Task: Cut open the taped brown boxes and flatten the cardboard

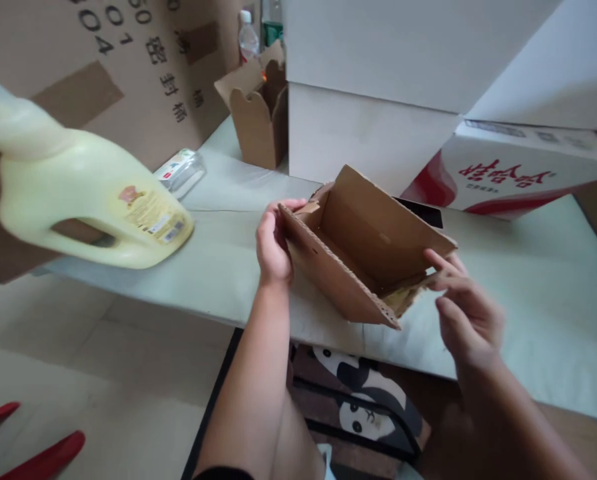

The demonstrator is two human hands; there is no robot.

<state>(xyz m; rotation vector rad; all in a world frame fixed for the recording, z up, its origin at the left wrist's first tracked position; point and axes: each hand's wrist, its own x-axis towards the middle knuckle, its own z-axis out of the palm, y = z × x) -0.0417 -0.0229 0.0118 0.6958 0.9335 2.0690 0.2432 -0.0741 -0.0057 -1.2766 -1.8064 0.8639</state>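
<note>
Closest to me, below the table edge, is pale tiled floor (103, 373) with two red shapes (43, 457) at the bottom left corner. A panda-patterned thing (363, 403) sits under the table in front of my legs.

My left hand (273, 250) is closed on the left end of a half-folded cardboard box (363, 260), thumb over its top edge. My right hand (466, 307) is loosely spread, and its fingertips touch the flap at the box's right end; it is blurred. The box sits tilted, open side toward me, on the near part of the table (528, 313), which has a pale, creased covering.

To the left lies a yellow handled jug (88, 193) on its side, with a clear packet (181, 172) just past it. Farther back stand a small brown carton (258, 113), a water bottle (248, 37), stacked white boxes (378, 127) and a red-and-white carton (518, 173). A big printed cardboard sheet (143, 60) closes off the left.
</note>
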